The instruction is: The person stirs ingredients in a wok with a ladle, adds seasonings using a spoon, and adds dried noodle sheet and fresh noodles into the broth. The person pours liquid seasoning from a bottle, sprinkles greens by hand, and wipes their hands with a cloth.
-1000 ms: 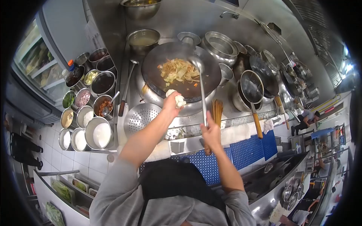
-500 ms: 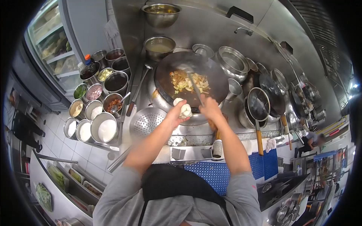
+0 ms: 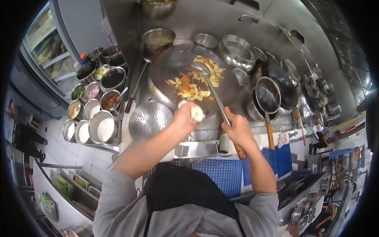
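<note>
In my right hand (image 3: 238,128) is the handle of a long steel ladle (image 3: 215,93), its wooden end pointing back toward me. The ladle's bowl rests among chopped pale and orange food (image 3: 192,90) in a large dark wok (image 3: 166,63). The food lies in two patches, one on either side of the bowl. My left hand (image 3: 184,119) is closed around a bunched white cloth (image 3: 196,114) at the near rim of the wok. Whether a wok handle sits inside the cloth is hidden.
Left of the wok stands a perforated steel strainer (image 3: 151,122). Metal pots of ingredients, including a white one (image 3: 103,127), crowd the left side. A wooden-handled mesh strainer (image 3: 268,96) and stacked pans lie right. A second ladle (image 3: 138,85) leans left of the wok.
My right hand has moved right and nearer to me with the ladle. The food has spread from one heap into two patches. My left hand stays at the rim with the cloth.
</note>
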Demonstrator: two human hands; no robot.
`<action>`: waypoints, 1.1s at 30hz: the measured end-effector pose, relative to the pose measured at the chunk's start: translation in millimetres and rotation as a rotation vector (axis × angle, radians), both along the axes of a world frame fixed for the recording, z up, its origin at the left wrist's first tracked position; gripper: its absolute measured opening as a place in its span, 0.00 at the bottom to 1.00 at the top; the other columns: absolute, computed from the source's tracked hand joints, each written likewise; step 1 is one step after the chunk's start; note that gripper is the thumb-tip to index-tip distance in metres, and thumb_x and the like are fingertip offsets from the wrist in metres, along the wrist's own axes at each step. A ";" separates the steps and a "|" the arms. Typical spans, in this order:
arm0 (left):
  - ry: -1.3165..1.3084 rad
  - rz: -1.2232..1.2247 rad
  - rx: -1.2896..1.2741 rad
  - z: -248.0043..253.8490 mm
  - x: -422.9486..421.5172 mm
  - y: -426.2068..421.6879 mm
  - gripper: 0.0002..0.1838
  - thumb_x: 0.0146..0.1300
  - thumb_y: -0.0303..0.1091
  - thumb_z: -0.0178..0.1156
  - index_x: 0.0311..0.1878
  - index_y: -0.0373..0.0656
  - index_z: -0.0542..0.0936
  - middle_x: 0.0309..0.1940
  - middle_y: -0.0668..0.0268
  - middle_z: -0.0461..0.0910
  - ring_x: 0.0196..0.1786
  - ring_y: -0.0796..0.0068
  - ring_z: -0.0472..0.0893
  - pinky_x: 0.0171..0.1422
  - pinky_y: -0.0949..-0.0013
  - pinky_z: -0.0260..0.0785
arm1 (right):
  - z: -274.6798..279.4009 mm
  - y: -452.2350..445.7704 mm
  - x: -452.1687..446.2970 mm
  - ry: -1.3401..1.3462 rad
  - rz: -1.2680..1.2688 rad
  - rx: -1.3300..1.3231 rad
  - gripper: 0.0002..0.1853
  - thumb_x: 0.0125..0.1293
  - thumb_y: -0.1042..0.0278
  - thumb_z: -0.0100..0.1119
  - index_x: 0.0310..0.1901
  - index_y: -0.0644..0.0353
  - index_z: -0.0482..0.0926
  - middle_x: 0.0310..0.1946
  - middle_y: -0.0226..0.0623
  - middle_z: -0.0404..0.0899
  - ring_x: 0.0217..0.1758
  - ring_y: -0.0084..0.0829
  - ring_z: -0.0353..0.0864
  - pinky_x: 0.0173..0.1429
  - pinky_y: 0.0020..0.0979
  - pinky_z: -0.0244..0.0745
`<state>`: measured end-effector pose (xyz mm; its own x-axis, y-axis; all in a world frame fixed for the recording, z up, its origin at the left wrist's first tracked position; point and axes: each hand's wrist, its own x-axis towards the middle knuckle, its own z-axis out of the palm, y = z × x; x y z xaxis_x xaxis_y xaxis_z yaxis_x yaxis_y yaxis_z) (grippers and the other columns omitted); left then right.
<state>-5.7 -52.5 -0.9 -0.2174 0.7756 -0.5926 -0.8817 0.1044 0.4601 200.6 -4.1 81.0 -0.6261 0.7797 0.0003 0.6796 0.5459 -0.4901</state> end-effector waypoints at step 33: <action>0.168 0.083 -0.012 -59.5 -43.4 54.8 0.03 0.57 0.37 0.62 0.34 0.56 0.78 0.28 0.72 0.80 0.30 0.72 0.80 0.30 0.66 0.69 | -50.4 86.4 68.9 0.210 -0.136 -0.270 0.34 0.63 0.73 0.63 0.72 0.67 0.69 0.27 0.42 0.82 0.20 0.29 0.78 0.27 0.31 0.72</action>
<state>-49.1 2.4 -60.4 -0.3770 0.7441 -0.5516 -0.7982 0.0411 0.6010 269.4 82.4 30.6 -0.5247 0.8454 -0.0996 0.6065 0.2892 -0.7406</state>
